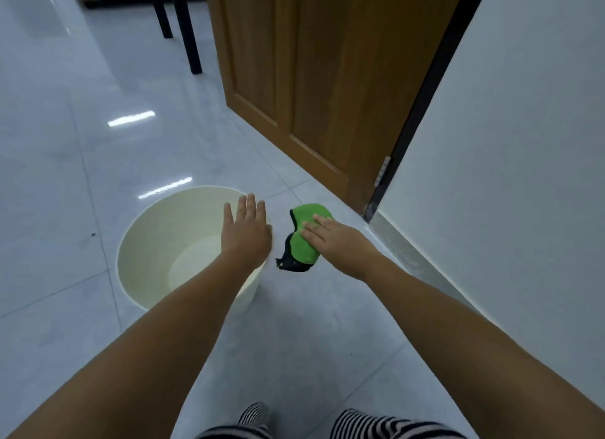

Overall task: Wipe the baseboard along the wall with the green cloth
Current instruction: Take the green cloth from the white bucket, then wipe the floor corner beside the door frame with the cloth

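Observation:
The green cloth (pixel 302 242), with a black edge, sits under my right hand (pixel 334 240). That hand holds it with fingers laid over its top, above the tiled floor. My left hand (pixel 245 229) is flat and spread, fingers apart, hovering over the right rim of the cream bucket (pixel 154 242) and holding nothing. The pale baseboard (pixel 425 258) runs along the foot of the white wall on the right, from the door frame toward me. The cloth is well left of the baseboard and does not touch it.
A brown wooden door (pixel 311 78) stands open ahead, with a dark door frame (pixel 422 104) beside the wall. Black furniture legs (pixel 188 29) stand at the back. Glossy grey tiles (pixel 65 176) spread to the left. My striped trouser knees (pixel 376 422) show at the bottom.

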Motion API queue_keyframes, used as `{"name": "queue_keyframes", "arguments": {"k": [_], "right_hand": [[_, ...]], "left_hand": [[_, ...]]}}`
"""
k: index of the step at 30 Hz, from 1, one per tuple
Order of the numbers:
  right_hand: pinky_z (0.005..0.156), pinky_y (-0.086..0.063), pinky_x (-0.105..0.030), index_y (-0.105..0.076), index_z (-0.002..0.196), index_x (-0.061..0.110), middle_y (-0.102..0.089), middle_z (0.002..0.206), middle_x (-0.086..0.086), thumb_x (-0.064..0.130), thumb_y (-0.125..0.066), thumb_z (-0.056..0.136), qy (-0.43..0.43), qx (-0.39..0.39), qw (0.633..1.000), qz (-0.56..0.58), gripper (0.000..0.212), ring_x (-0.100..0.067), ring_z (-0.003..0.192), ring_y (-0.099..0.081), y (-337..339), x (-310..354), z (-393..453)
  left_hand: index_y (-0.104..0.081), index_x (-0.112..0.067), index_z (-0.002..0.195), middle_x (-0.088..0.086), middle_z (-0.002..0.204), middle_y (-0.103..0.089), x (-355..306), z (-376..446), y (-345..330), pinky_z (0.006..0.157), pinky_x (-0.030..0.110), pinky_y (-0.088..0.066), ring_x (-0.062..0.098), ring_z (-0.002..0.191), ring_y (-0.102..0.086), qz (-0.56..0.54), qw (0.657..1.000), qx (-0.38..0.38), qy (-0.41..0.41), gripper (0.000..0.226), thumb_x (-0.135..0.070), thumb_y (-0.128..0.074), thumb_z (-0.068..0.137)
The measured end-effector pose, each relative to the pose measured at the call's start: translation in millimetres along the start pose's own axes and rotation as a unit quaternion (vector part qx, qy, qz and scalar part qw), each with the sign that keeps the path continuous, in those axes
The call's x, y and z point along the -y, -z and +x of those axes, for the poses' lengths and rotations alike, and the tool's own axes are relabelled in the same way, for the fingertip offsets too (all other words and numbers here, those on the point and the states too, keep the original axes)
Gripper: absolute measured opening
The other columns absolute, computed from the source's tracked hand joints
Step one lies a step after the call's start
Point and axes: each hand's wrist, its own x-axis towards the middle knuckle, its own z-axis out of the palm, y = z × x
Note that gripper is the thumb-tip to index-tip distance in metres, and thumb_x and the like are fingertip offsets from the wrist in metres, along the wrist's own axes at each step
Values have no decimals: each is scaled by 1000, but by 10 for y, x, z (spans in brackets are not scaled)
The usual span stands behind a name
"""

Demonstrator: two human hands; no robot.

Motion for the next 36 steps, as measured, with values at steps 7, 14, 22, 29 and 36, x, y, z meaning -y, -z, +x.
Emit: {"name": "queue_keyframes", "arguments": {"k": [7,14,22,29,36], "right_hand": [[108,-32,-42,-32,144,4,-33,151,-14,-13,-44,84,-179,63,982,26,63,-32,139,-27,-658,-1041,-400],[107,-32,-52,-54,128,4,-47,141,-18,0,-66,68,-209,81,973,-49,61,-40,126,-45,-1724,-1587,-250],[86,-45,-39,-42,139,11,-48,139,-16,11,-50,79,-325,184,928,3,61,-32,110,-53,-2607,-1287,-397],[108,-24,-43,-19,148,14,-25,155,-10,13,-41,88,-312,153,937,33,64,-33,132,-30,-2658,-1474,74],[76,-47,-45,-53,130,13,-65,117,-12,30,-41,77,-480,108,865,96,56,-34,85,-55,-2718,-901,-1196]], "left_hand": [[2,-7,151,15,159,5,-880,937,-382,117,50,1,30,146,7,16,997,-1,-75,59,-36,-14,102],[5,-7,151,15,159,10,-1463,1433,-1400,117,49,4,29,146,11,-6,990,73,-119,61,-37,-16,102],[13,-12,149,12,158,15,-1745,1347,-2440,117,49,6,27,145,15,-110,979,133,-106,65,-47,-1,96],[-13,-12,151,10,158,-9,-1780,1237,-2797,115,49,1,29,145,-3,-178,980,14,-87,67,-53,-10,97],[-32,-8,147,11,154,-28,-1764,1236,-2851,114,48,-8,26,143,-22,-196,977,-19,-80,66,-49,-25,95]]}}
